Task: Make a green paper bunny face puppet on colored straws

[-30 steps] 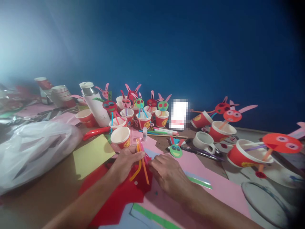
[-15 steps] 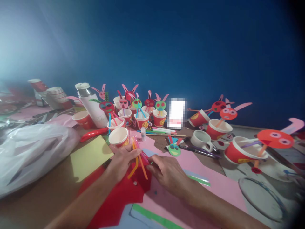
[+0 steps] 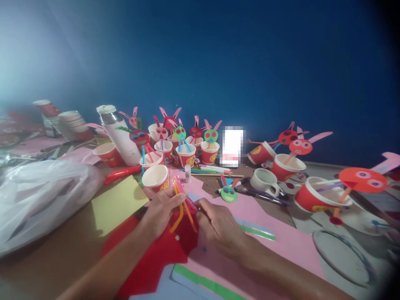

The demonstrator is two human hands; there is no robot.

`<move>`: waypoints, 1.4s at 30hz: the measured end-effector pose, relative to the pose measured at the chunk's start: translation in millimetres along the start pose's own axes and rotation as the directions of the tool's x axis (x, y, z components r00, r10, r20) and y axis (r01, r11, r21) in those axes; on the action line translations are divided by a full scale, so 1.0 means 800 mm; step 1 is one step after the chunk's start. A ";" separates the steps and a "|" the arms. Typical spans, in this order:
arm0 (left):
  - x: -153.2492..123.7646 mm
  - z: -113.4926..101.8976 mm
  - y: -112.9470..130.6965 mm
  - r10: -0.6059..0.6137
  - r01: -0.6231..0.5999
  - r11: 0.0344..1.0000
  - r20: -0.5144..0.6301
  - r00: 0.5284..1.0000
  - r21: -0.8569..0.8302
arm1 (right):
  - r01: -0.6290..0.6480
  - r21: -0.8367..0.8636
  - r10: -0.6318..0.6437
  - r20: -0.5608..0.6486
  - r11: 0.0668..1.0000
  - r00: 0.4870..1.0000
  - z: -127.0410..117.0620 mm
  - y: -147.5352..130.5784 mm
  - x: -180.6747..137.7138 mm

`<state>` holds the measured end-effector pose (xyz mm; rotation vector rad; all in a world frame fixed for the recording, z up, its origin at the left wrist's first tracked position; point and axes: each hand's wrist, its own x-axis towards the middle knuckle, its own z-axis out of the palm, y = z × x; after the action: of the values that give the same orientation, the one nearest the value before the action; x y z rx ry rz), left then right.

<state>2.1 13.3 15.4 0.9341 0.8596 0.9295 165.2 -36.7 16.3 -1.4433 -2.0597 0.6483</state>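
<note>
Colourful bendy drinking straws, orange and yellow, are pinched between the thumb and fingers of my left hand, with their tips pointing down and outward. My right hand is closed beside them, its fingers at a shiny pink piece whose kind I cannot make out. Beneath both hands lies red paper, with pink paper to its right. Just beyond the left hand an empty red paper cup stands upright. A small green paper face with pink ears lies beyond the right hand.
Several red cups with paper rabbit faces on straws stand along the blue wall. A white bottle leans behind red scissors handles. A plastic bag is at left; a white mug and pens are at right.
The right hand has shifted slightly right and up, fingers more curled around the pink piece. The straws in the left hand have tilted and moved slightly right.
</note>
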 end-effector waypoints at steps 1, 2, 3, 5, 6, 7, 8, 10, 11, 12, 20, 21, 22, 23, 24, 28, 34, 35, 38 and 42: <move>0.000 0.001 -0.002 -0.004 0.004 1.000 -0.004 1.000 -0.002 | 0.005 -0.027 -0.005 -0.013 1.000 1.000 0.002 0.001 0.000; -0.001 0.003 -0.003 -0.007 0.007 1.000 -0.008 1.000 -0.004 | 0.015 -0.063 -0.017 -0.028 0.998 0.999 0.003 0.003 0.000; -0.001 0.004 -0.004 -0.008 0.008 1.000 -0.012 1.000 -0.008 | 0.029 -0.104 -0.034 -0.044 0.994 0.998 0.005 0.005 0.001; -0.002 0.006 -0.005 -0.009 0.008 1.000 -0.021 1.000 -0.017 | 0.062 -0.182 -0.076 -0.072 0.981 0.994 0.008 0.009 0.001; -0.002 0.007 -0.005 -0.009 0.009 1.000 -0.025 1.000 -0.024 | 0.083 -0.212 -0.103 -0.084 0.974 0.991 0.009 0.011 0.002; -0.003 0.008 -0.006 -0.009 0.008 0.999 -0.032 0.999 -0.031 | 0.106 -0.237 -0.131 -0.094 0.966 0.987 0.009 0.012 0.002; -0.003 0.008 -0.006 -0.010 0.008 0.999 -0.041 0.999 -0.038 | 0.131 -0.256 -0.161 -0.101 0.958 0.982 0.009 0.014 0.002; -0.003 0.009 -0.006 -0.012 0.009 0.999 -0.060 0.998 -0.052 | 0.181 -0.289 -0.219 -0.108 0.940 0.970 0.010 0.016 0.002; -0.003 0.009 -0.006 -0.014 0.010 0.998 -0.068 0.998 -0.061 | 0.199 -0.313 -0.243 -0.105 0.929 0.964 0.010 0.017 0.002; -0.003 0.009 -0.006 -0.016 0.011 0.998 -0.072 0.997 -0.070 | 0.212 -0.351 -0.261 -0.099 0.912 0.960 0.011 0.018 0.002; 0.001 0.007 -0.013 -0.042 0.035 0.992 -0.061 0.997 -0.118 | 0.244 -0.568 -0.319 -0.035 0.786 0.947 0.016 0.024 0.003; 0.001 0.006 -0.014 -0.047 0.040 0.992 -0.060 0.997 -0.120 | 0.249 -0.578 -0.321 -0.024 0.777 0.947 0.016 0.024 0.003; 0.002 0.006 -0.015 -0.054 0.046 0.992 -0.060 0.997 -0.120 | 0.255 -0.587 -0.324 -0.013 0.769 0.946 0.015 0.024 0.004; 0.002 0.005 -0.016 -0.060 0.052 0.992 -0.061 0.996 -0.119 | 0.261 -0.595 -0.326 -0.002 0.760 0.945 0.015 0.023 0.004; 0.003 0.005 -0.017 -0.065 0.057 0.992 -0.062 0.996 -0.117 | 0.270 -0.601 -0.330 0.011 0.753 0.944 0.015 0.023 0.005; 0.001 0.006 -0.017 -0.071 0.063 0.992 -0.071 0.995 -0.105 | 0.309 -0.605 -0.350 0.053 0.734 0.935 0.015 0.023 0.005; 0.000 0.011 -0.007 -0.065 0.059 0.993 -0.067 0.996 -0.098 | 0.303 -0.579 -0.341 0.045 0.757 0.939 0.009 0.025 0.003; 0.000 0.011 -0.006 -0.063 0.056 0.994 -0.068 0.996 -0.098 | 0.294 -0.576 -0.336 0.036 0.763 0.941 0.009 0.026 0.003; 0.002 0.008 -0.005 -0.056 0.048 0.994 -0.082 0.995 -0.095 | 0.271 -0.573 -0.323 0.010 0.774 0.946 0.010 0.025 0.002; 0.004 0.004 -0.008 -0.029 0.019 0.995 -0.105 0.994 -0.101 | 0.260 -0.566 -0.324 -0.015 0.783 0.946 0.017 0.024 0.001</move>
<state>7.5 13.4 9.7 0.7928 0.9041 0.9993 169.2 -31.0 -6.5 -1.3518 -2.4277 -0.1896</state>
